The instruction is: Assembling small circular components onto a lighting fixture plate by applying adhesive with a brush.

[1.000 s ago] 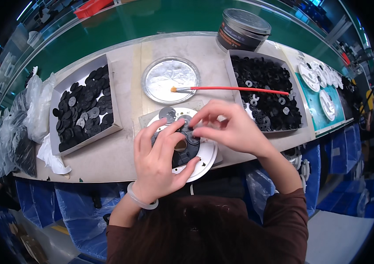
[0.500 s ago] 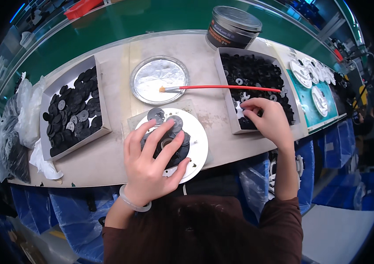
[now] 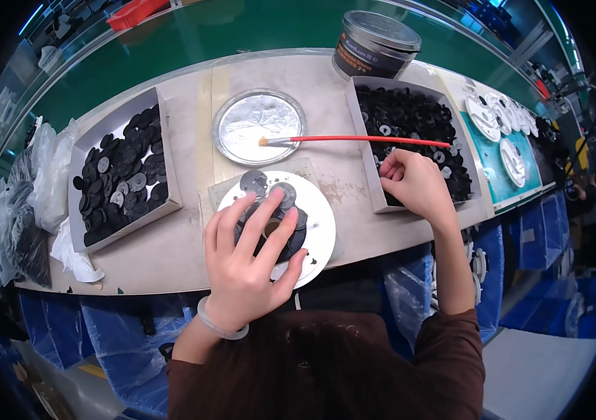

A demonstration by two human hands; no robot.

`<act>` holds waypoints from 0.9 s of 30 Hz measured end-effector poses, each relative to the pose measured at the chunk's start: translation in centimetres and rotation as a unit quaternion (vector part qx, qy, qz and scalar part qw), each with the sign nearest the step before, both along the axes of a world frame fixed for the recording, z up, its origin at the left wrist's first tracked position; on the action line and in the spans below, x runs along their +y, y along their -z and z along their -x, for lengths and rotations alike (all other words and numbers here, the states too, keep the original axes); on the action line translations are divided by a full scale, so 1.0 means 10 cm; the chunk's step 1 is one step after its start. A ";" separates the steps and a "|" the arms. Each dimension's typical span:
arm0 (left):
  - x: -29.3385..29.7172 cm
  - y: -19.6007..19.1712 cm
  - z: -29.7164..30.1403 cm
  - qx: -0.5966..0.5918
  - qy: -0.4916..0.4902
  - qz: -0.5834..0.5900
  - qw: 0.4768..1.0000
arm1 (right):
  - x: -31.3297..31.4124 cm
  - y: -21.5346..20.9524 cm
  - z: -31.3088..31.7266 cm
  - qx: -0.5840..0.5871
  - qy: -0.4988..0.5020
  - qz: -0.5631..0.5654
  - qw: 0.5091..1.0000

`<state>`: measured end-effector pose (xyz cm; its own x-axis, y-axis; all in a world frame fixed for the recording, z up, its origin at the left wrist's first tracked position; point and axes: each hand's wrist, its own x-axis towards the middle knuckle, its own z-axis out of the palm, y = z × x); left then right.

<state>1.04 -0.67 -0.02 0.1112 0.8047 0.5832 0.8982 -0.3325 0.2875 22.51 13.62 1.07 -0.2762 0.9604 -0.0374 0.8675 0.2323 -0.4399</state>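
Observation:
My left hand (image 3: 245, 262) lies spread over a white round plate (image 3: 319, 231) at the table's near edge, its fingers resting on the black discs (image 3: 291, 238) stacked around the plate's middle. Two grey-black discs (image 3: 252, 182) lie at the plate's far rim. My right hand (image 3: 413, 182) reaches into the near corner of the right tray (image 3: 364, 140), which is full of small black ring parts (image 3: 410, 119). Its fingers are curled among the parts; whether they pinch one is hidden.
A red-handled brush (image 3: 354, 140) lies across a shallow silver dish (image 3: 259, 126) and the right tray. A left tray (image 3: 165, 140) holds black and grey discs. A dark round tin (image 3: 375, 42) stands behind. White round plates (image 3: 497, 126) lie on a teal mat. Plastic bags (image 3: 25, 203) sit far left.
My right hand left the white plate and moved right into the tray of black rings. My left hand stays on the plate's black discs.

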 end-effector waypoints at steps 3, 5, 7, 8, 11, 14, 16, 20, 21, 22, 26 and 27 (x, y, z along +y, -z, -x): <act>0.00 0.01 0.00 -0.005 0.005 -0.002 1.000 | -0.01 -0.04 0.02 -0.003 -0.002 0.014 1.000; 0.00 0.01 0.00 -0.007 0.006 0.000 1.000 | 0.00 0.02 0.01 0.032 -0.015 -0.003 0.999; 0.00 0.01 0.00 -0.010 0.005 0.002 1.000 | -0.01 0.03 -0.01 0.067 -0.029 -0.021 0.997; 0.00 0.01 0.00 -0.007 0.004 0.001 1.000 | -0.01 0.03 -0.01 0.067 -0.037 -0.017 0.997; 0.00 0.01 0.01 -0.004 0.002 0.000 1.000 | -0.02 -0.03 -0.04 0.045 -0.045 0.004 0.998; 0.00 0.01 0.02 -0.005 0.001 -0.003 1.000 | -0.11 -0.15 -0.06 0.067 -0.050 -0.027 0.996; 0.00 0.01 0.02 -0.006 0.002 -0.008 1.000 | -0.20 -0.25 -0.06 0.150 -0.074 -0.080 0.983; 0.01 0.03 0.01 -0.011 0.005 -0.009 1.000 | -0.34 -0.47 0.16 0.270 -0.150 0.078 0.948; 0.01 0.03 0.01 -0.009 0.004 -0.009 1.000 | -0.32 -0.46 0.23 0.269 -0.177 0.127 0.938; 0.02 0.03 0.01 -0.008 0.006 -0.010 1.000 | -0.29 -0.48 0.32 0.249 -0.212 0.152 0.933; 0.01 0.00 0.04 0.000 0.013 -0.009 1.000 | -0.04 -0.34 0.61 0.229 -0.284 0.280 0.888; 0.02 0.01 0.04 0.002 0.019 -0.006 1.000 | 0.03 -0.31 0.65 0.230 -0.283 0.278 0.889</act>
